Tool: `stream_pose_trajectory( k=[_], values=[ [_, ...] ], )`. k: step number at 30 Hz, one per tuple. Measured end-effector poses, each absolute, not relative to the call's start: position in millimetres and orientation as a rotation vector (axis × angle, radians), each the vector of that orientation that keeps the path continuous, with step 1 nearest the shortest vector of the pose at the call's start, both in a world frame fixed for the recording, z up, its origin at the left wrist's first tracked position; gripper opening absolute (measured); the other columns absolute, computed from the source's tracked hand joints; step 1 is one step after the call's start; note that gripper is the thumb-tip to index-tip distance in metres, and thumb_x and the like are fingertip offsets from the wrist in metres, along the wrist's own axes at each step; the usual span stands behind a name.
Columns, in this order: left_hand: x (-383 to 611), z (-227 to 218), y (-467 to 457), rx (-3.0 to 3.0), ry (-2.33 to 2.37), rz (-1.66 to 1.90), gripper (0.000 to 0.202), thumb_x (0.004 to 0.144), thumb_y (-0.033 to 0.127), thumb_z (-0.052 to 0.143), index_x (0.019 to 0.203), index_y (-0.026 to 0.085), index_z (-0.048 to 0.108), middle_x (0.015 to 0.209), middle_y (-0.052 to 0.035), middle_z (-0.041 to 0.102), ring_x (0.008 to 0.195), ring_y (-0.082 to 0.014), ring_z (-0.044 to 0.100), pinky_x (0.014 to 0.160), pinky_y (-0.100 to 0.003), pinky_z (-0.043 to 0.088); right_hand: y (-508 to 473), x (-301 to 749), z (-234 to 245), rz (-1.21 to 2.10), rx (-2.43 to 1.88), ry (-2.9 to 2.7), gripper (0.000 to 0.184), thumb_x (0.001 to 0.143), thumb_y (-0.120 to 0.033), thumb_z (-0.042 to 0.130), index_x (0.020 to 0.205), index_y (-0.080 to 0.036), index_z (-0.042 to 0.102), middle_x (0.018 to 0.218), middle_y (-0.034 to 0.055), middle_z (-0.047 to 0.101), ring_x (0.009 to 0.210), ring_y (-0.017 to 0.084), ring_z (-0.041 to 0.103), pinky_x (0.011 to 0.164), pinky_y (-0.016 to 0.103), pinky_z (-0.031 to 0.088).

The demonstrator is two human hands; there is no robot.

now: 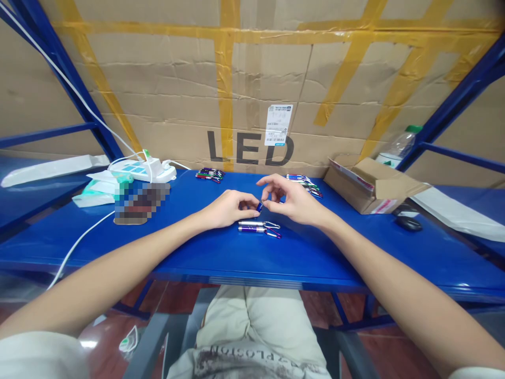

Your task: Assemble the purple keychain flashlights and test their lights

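My left hand [232, 209] is closed around a small blue metal penlight [259, 207], with only its end showing past the fingertips. Facing it, my right hand [290, 199] has its thumb and index finger pinched together right at that end; whatever is between them is too small to make out. On the table just below the hands lie a silver keychain penlight [246, 224] and a purple one [251, 229], side by side, their carabiner clips pointing right. Behind my right hand is a pile of coloured penlights [300, 179], partly hidden by the fingers.
Another penlight pile [210, 174] lies at the back left of the blue table [213, 258]. A power strip [144, 169], a plastic packet [100, 189] and a blurred-out item [142, 204] are at left. An open cardboard box [374, 184] and a black mouse [408, 223] are at right.
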State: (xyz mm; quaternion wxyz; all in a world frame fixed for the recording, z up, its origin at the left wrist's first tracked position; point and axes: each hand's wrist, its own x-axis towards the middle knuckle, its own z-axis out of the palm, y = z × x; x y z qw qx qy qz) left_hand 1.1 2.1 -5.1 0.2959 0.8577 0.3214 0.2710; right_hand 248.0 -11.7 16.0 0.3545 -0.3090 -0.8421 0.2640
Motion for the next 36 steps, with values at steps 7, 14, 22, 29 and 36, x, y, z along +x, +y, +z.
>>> stream_pose_trajectory(
  k=[7, 14, 22, 29, 36],
  values=[
    [2, -5, 1, 2.271, 0.853, 0.711, 0.030, 0.093, 0.044, 0.077, 0.104, 0.017, 0.081, 0.088, -0.0027, 0.079, 0.076, -0.0165, 0.063, 0.071, -0.028, 0.047, -13, 247, 16, 0.688, -0.786, -2.176, 0.043, 0.091, -0.024, 0.071, 0.133, -0.022, 0.062, 0.102, 0.0025, 0.075, 0.085, 0.018, 0.066, 0.075, 0.032, 0.051],
    [2, -8, 2, 2.242, 0.832, 0.719, 0.028, 0.092, 0.043, 0.079, 0.103, 0.017, 0.081, 0.085, -0.0020, 0.077, 0.075, -0.0163, 0.064, 0.071, -0.028, 0.047, -13, 248, 16, 0.685, -0.785, -2.185, 0.042, 0.093, -0.026, 0.071, 0.133, -0.023, 0.063, 0.102, 0.0026, 0.075, 0.087, 0.019, 0.067, 0.076, 0.033, 0.052],
    [2, -7, 0, 2.235, 0.834, 0.722, 0.028, 0.092, 0.042, 0.080, 0.105, 0.017, 0.082, 0.085, -0.0017, 0.078, 0.075, -0.0160, 0.065, 0.071, -0.028, 0.048, -13, 248, 16, 0.680, -0.801, -2.197, 0.041, 0.094, -0.028, 0.072, 0.133, -0.023, 0.064, 0.102, 0.0028, 0.076, 0.087, 0.020, 0.068, 0.077, 0.034, 0.053],
    [2, -8, 2, 2.308, 0.827, 0.751, 0.024, 0.094, 0.038, 0.079, 0.109, 0.020, 0.083, 0.091, -0.0024, 0.082, 0.078, -0.0172, 0.069, 0.075, -0.028, 0.051, -11, 252, 19, 0.642, -0.818, -2.184, 0.039, 0.094, -0.032, 0.073, 0.131, -0.024, 0.066, 0.102, 0.0030, 0.076, 0.087, 0.020, 0.067, 0.076, 0.034, 0.053],
    [-1, 1, -3, 2.536, 0.757, 0.841, 0.018, 0.103, 0.033, 0.072, 0.114, 0.022, 0.082, 0.112, -0.0060, 0.081, 0.094, -0.0194, 0.074, 0.086, -0.030, 0.054, 6, 263, 10, 0.316, -1.024, -2.215, 0.028, 0.096, -0.020, 0.060, 0.123, -0.021, 0.067, 0.098, 0.0047, 0.077, 0.080, 0.022, 0.066, 0.080, 0.038, 0.052]
  ],
)
